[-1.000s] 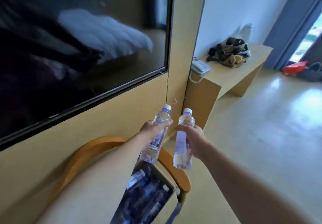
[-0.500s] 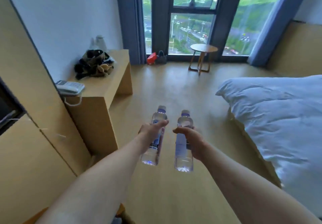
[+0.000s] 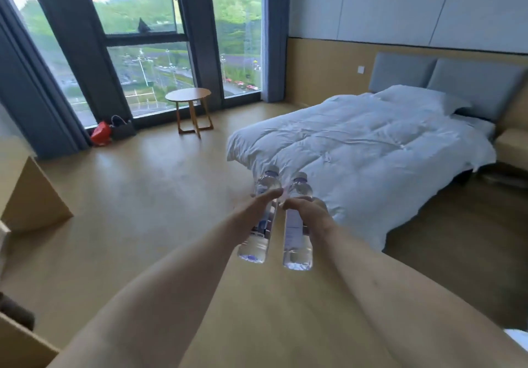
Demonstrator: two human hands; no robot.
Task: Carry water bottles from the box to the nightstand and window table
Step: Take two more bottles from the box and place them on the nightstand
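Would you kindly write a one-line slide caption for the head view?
Left hand and right hand each grip a clear plastic water bottle, facing a round wooden window table and white-duveted bed.

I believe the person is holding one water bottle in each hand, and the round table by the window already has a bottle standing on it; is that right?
Not quite. The head view shows the left hand and right hand each holding a water bottle, but the round table by the window has no bottle on it.
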